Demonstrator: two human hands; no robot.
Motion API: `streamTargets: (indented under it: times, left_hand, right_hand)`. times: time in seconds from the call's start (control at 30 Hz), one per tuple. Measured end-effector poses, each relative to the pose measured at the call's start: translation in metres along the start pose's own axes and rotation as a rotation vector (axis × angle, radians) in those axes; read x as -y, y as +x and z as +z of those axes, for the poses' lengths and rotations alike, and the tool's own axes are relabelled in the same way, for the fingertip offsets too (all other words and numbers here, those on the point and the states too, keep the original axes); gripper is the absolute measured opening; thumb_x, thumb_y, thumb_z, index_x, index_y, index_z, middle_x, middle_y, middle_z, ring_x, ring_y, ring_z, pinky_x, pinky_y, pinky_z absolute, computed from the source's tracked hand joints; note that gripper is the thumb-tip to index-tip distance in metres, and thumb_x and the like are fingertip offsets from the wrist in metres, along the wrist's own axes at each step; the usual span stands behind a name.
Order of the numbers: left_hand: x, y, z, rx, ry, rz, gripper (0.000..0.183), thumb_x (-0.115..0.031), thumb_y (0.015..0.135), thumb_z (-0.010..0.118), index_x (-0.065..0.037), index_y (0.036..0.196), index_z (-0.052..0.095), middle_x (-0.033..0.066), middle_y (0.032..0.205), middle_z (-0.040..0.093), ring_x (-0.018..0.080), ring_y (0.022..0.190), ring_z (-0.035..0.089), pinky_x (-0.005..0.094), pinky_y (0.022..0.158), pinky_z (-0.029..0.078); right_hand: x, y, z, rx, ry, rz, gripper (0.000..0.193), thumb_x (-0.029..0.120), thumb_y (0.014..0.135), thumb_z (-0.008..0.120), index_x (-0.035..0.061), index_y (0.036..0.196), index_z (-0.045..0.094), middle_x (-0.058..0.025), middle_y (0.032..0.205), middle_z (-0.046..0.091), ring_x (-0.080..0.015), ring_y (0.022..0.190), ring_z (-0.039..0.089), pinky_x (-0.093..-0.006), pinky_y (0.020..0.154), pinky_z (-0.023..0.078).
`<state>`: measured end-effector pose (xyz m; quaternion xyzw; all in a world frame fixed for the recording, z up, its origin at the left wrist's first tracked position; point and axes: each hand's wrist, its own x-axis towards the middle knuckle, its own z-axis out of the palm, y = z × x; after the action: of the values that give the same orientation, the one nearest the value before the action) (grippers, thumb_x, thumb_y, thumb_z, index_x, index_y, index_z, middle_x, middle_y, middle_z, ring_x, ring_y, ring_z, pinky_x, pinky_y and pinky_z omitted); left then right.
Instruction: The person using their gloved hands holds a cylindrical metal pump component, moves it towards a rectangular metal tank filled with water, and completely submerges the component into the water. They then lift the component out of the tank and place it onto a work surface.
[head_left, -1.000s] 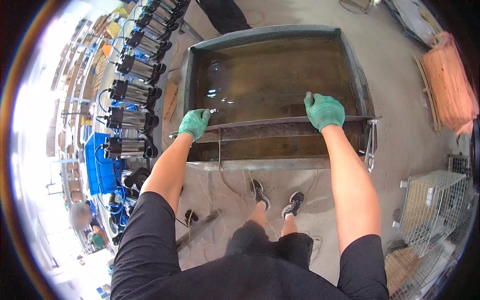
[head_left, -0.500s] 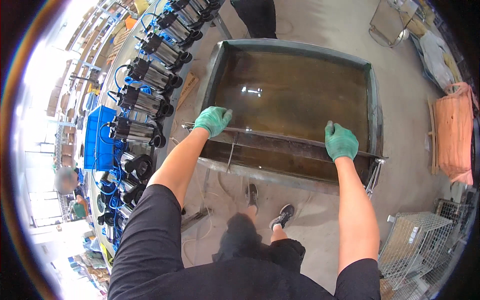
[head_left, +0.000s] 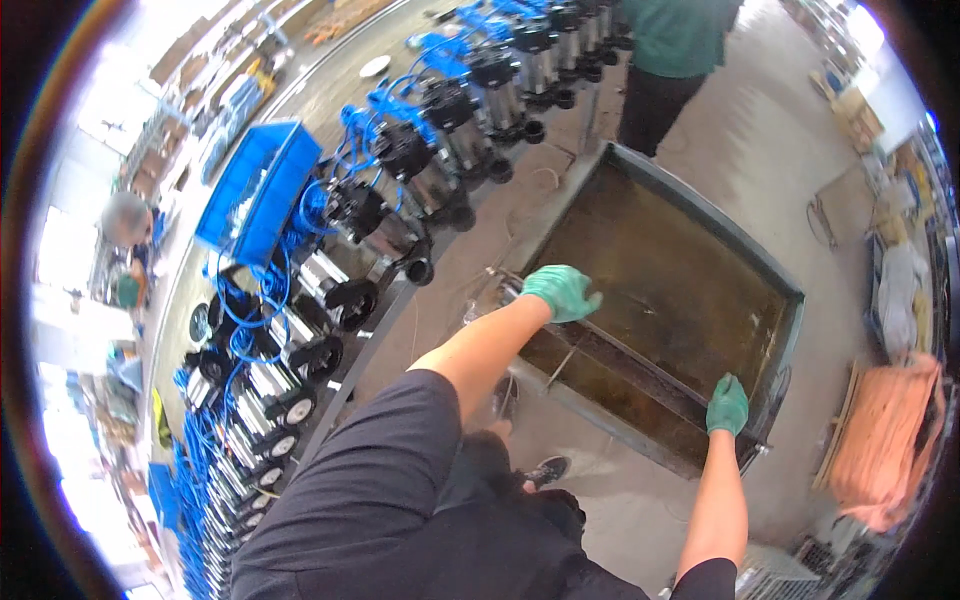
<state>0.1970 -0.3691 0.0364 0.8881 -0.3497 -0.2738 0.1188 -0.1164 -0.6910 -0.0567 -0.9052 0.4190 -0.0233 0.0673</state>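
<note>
Metal bar [head_left: 640,362] lies across near edge of water tank [head_left: 700,215]. Left hand [head_left: 560,291] and right hand [head_left: 727,405], green-gloved, each closed on an end. Judgement: keep bar level, lift evenly. Pumps [head_left: 400,190] left.

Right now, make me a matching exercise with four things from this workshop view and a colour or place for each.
Things:
1. left hand
2. right hand
3. crate
4. tank

Descriptions:
A. blue, beside the row of pumps
B. on the bar at the tank's near left end
C. holds brownish water
D. on the bar at the tank's near right end

Pairs: 1-B, 2-D, 3-A, 4-C
</note>
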Motion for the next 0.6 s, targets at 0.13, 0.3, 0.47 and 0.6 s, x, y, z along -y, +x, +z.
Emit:
streamTargets:
  times: [0.13,0.3,0.47,0.6]
  left_hand:
    - [0.033,0.006,0.015,-0.202,-0.246,0.201,0.055,-0.055,0.095,0.058,-0.004,0.109,0.075,0.0249,0.106,0.073,0.0451,0.100,0.069,0.0506,0.088,0.057]
    - [0.061,-0.043,-0.026,-0.152,-0.835,0.145,0.055,-0.048,0.104,0.056,-0.003,0.134,0.064,0.0146,0.125,0.071,0.0251,0.109,0.069,0.0411,0.091,0.056]
    - [0.121,-0.195,0.006,-0.329,-1.113,-0.006,0.041,-0.034,0.110,0.051,0.003,0.120,0.066,0.0111,0.112,0.072,0.0197,0.108,0.067,0.0363,0.097,0.052]
    - [0.148,-0.321,0.114,-0.419,-0.965,-0.392,0.037,-0.030,0.109,0.054,0.004,0.115,0.067,0.0098,0.104,0.073,0.0172,0.099,0.067,0.0347,0.092,0.053]
  right_hand:
    - [-0.015,0.019,-0.001,0.099,-0.312,-0.197,0.045,0.036,0.108,0.040,0.0012,0.122,0.065,-0.0283,0.120,0.068,-0.0445,0.107,0.065,-0.0527,0.095,0.051]
    - [-0.019,0.019,-0.001,0.081,-0.112,0.025,0.054,0.044,0.109,0.035,0.0007,0.119,0.066,-0.0283,0.123,0.067,-0.0473,0.112,0.063,-0.0546,0.095,0.050]
    - [-0.010,0.013,0.007,0.100,-0.052,0.069,0.055,0.045,0.108,0.036,0.0039,0.128,0.066,-0.0238,0.128,0.068,-0.0442,0.117,0.063,-0.0504,0.097,0.050]
    - [-0.001,0.007,0.006,0.109,0.063,0.115,0.056,0.046,0.109,0.035,0.0064,0.132,0.066,-0.0200,0.133,0.067,-0.0417,0.120,0.063,-0.0496,0.098,0.050]
